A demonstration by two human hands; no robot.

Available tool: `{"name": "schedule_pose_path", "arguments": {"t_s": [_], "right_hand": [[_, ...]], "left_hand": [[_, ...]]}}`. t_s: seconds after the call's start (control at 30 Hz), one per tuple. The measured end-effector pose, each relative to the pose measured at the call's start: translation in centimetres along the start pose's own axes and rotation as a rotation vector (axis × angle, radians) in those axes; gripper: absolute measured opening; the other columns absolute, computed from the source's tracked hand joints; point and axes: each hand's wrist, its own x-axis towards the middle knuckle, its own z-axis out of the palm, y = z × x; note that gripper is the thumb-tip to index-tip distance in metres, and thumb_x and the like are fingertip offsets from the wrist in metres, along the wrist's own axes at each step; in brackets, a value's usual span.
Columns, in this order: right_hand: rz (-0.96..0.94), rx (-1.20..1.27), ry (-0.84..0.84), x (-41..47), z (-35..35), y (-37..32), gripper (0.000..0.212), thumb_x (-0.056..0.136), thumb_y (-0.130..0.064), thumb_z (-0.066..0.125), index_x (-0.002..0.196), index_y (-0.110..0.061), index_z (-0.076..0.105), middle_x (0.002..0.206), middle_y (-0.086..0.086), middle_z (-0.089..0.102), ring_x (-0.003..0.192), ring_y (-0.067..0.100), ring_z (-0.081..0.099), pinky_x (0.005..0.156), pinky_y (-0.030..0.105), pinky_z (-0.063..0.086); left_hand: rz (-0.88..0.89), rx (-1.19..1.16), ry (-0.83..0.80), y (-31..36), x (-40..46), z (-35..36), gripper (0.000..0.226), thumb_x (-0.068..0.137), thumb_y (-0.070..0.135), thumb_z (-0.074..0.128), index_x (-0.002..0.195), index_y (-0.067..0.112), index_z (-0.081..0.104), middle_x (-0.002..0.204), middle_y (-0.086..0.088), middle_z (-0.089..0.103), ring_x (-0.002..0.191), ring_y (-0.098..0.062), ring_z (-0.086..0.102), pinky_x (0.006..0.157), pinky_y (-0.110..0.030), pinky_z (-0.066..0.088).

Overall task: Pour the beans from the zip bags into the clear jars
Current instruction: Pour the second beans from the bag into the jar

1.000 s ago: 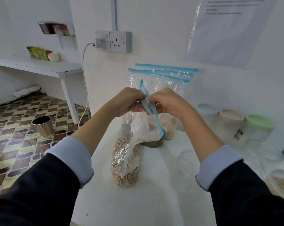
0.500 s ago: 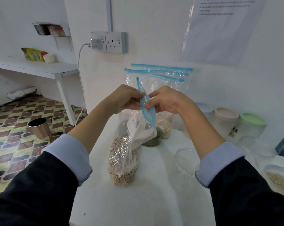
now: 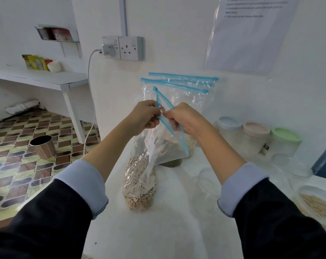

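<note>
A clear zip bag [image 3: 139, 184] with a blue zip strip holds pale beans and stands on the white table [image 3: 169, 230], its bottom resting there. My left hand [image 3: 143, 116] pinches one side of the blue strip. Facing it, my right hand [image 3: 184, 118] pinches the other side, and the two strips are parted a little at the top. Two more zip bags [image 3: 188, 94] lean on the wall behind. An open clear jar [image 3: 208, 182] stands right of the bag, partly behind my right forearm.
Three lidded clear jars stand at the back right: a blue-lidded jar [image 3: 229, 124], a pink-lidded jar [image 3: 255, 129] and a green-lidded jar [image 3: 286, 136]. A jar with pale grains [image 3: 315, 202] sits at the right edge. The table's left edge drops to a tiled floor with a metal bin [image 3: 42, 146].
My hands have shifted slightly along the zip strip, and its two sides have come a little further apart at the top. The bag has stayed standing on the table.
</note>
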Motion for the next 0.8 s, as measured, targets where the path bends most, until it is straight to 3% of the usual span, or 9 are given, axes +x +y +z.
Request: {"name": "schedule_pose_path", "arguments": {"t_s": [0.1, 0.17, 0.23, 0.33, 0.4, 0.47, 0.6, 0.7, 0.8], "right_hand": [[0.027, 0.083, -0.020, 0.3, -1.2, -0.3, 0.018, 0.084, 0.002, 0.068, 0.095, 0.008, 0.056, 0.047, 0.008, 0.056, 0.036, 0.012, 0.052, 0.056, 0.030, 0.055], [0.016, 0.117, -0.046, 0.0, -1.8, -0.9, 0.011, 0.082, 0.008, 0.066, 0.082, 0.008, 0.056, 0.060, 0.016, 0.057, 0.038, 0.015, 0.056, 0.056, 0.033, 0.059], [-0.015, 0.034, -0.023, -0.2, -2.0, -1.9, 0.009, 0.081, 0.012, 0.065, 0.081, 0.010, 0.056, 0.062, 0.019, 0.057, 0.036, 0.016, 0.058, 0.051, 0.033, 0.059], [-0.058, -0.177, 0.106, 0.6, -2.8, -3.3, 0.014, 0.081, 0.011, 0.065, 0.091, 0.009, 0.056, 0.068, 0.021, 0.061, 0.048, 0.023, 0.066, 0.060, 0.040, 0.060], [-0.060, -0.306, 0.212, 1.4, -4.2, -3.6, 0.012, 0.080, 0.005, 0.067, 0.082, 0.003, 0.055, 0.067, 0.019, 0.066, 0.063, 0.026, 0.071, 0.066, 0.033, 0.060], [-0.068, -0.408, 0.266, 1.6, -5.4, -3.4, 0.011, 0.079, 0.002, 0.065, 0.074, -0.002, 0.056, 0.060, 0.016, 0.068, 0.062, 0.018, 0.071, 0.063, 0.021, 0.057], [-0.109, -0.476, 0.265, 1.3, -6.6, -2.4, 0.014, 0.080, 0.002, 0.069, 0.091, 0.010, 0.065, 0.063, 0.020, 0.065, 0.063, 0.032, 0.069, 0.069, 0.042, 0.060], [-0.138, -0.504, 0.278, 0.8, -7.0, -2.9, 0.020, 0.078, -0.001, 0.073, 0.092, 0.011, 0.066, 0.046, 0.011, 0.059, 0.046, 0.022, 0.061, 0.063, 0.037, 0.060], [-0.185, -0.450, 0.313, 0.5, -7.2, -4.0, 0.024, 0.077, -0.002, 0.075, 0.095, 0.010, 0.065, 0.056, 0.014, 0.059, 0.039, 0.016, 0.059, 0.058, 0.033, 0.058]], "left_hand": [[0.001, -0.007, 0.058, 0.2, -0.2, -0.7, 0.015, 0.091, -0.005, 0.045, 0.088, 0.004, 0.056, 0.070, -0.010, 0.045, 0.037, -0.008, 0.039, 0.039, -0.016, 0.032], [0.011, 0.054, -0.004, 0.7, -0.7, -1.1, 0.008, 0.091, -0.002, 0.052, 0.094, 0.002, 0.058, 0.072, -0.009, 0.049, 0.046, -0.010, 0.045, 0.042, -0.015, 0.039], [0.028, 0.150, -0.054, 1.5, -1.0, -1.4, 0.010, 0.089, -0.001, 0.058, 0.098, 0.001, 0.059, 0.070, -0.006, 0.053, 0.053, -0.010, 0.048, 0.047, -0.015, 0.047], [0.094, 0.273, 0.059, 2.9, -0.7, -3.1, 0.014, 0.085, -0.004, 0.058, 0.098, -0.001, 0.062, 0.065, -0.006, 0.051, 0.054, -0.010, 0.045, 0.045, -0.013, 0.045], [0.160, 0.417, 0.212, 3.6, -0.2, -5.6, 0.014, 0.081, -0.005, 0.059, 0.091, 0.001, 0.066, 0.054, -0.003, 0.049, 0.047, -0.009, 0.041, 0.039, -0.011, 0.038], [0.202, 0.589, 0.319, 3.5, 0.2, -8.1, 0.015, 0.078, -0.006, 0.059, 0.087, 0.001, 0.068, 0.053, -0.002, 0.051, 0.046, -0.012, 0.040, 0.037, -0.012, 0.035], [0.263, 0.990, 0.269, 2.4, -1.0, -9.7, 0.012, 0.078, 0.002, 0.068, 0.090, -0.002, 0.067, 0.072, -0.007, 0.056, 0.062, -0.017, 0.046, 0.052, -0.015, 0.033], [0.324, 0.945, 0.329, 3.3, -1.5, -10.1, 0.011, 0.077, 0.003, 0.069, 0.086, -0.003, 0.068, 0.070, -0.012, 0.059, 0.060, -0.020, 0.052, 0.049, -0.011, 0.042], [0.334, 0.769, 0.389, 5.5, -1.9, -10.9, 0.002, 0.075, 0.000, 0.067, 0.078, 0.000, 0.068, 0.060, -0.012, 0.058, 0.038, -0.006, 0.050, 0.037, -0.008, 0.041]]}}
